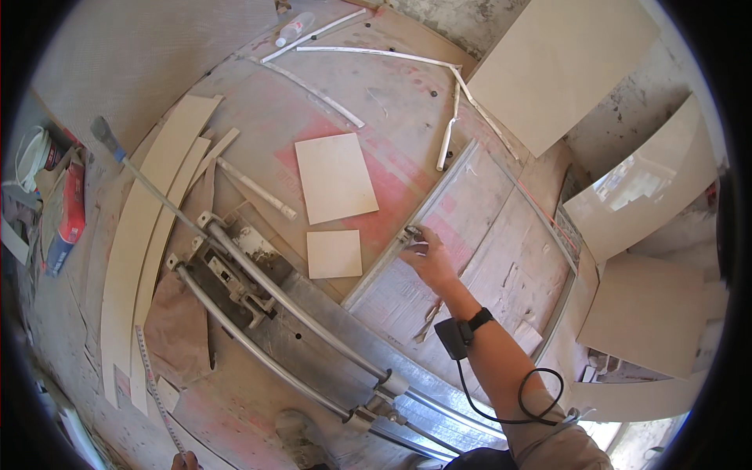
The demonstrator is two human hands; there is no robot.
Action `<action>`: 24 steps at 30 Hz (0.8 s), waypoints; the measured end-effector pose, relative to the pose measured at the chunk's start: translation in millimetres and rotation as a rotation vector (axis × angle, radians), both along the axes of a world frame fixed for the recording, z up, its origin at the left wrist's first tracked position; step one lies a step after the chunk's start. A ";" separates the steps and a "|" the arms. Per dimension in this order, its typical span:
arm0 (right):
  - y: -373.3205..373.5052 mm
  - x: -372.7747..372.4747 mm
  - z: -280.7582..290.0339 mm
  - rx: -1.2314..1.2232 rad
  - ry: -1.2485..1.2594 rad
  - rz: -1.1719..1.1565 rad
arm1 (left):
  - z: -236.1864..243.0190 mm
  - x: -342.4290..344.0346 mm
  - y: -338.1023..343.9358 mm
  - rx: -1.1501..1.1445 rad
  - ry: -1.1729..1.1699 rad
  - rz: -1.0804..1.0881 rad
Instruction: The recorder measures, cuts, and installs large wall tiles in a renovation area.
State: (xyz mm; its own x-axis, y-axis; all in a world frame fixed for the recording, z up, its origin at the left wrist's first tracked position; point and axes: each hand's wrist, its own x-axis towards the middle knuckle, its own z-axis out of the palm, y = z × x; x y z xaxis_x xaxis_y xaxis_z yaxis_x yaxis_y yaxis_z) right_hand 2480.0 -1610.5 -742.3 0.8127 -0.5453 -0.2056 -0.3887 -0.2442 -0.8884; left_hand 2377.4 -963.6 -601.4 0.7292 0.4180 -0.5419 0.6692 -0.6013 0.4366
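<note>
My right hand [427,258] has its fingertips closed on a small metal fitting [411,233] on the long aluminum bar [376,278] at the centre right. A black band and box with a cable are on that forearm. At the bottom edge my left hand [185,462] grips a tape measure, whose marked blade [153,376] runs up over the pale strips. A steel tile cutter [235,274] with twin rails and a long handle lies between my hands. Two cut beige tiles, the larger [335,178] and the smaller [333,254], lie above it.
Long tile strips [141,227] lie along the left, beside a red bag [64,219] and white bucket [31,157]. A plastic bottle [294,30] and white trim pieces [376,51] lie at the back. Large tiles [548,70] lean along the right wall.
</note>
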 end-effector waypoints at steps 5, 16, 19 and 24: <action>0.9 2.7 -10.0 -0.125 0.063 0.058 | -2.9 -5.1 -6.7 0.012 0.007 -0.041; 38.3 -7.9 4.1 -0.014 0.065 0.263 | -4.3 -6.2 -11.3 0.056 0.015 -0.109; 43.6 -10.9 -5.3 0.016 0.019 0.237 | -3.3 -6.3 -13.8 0.023 0.031 -0.076; 46.4 -12.3 -2.4 -0.060 0.009 0.281 | -1.7 -7.1 -21.9 -0.031 0.000 -0.048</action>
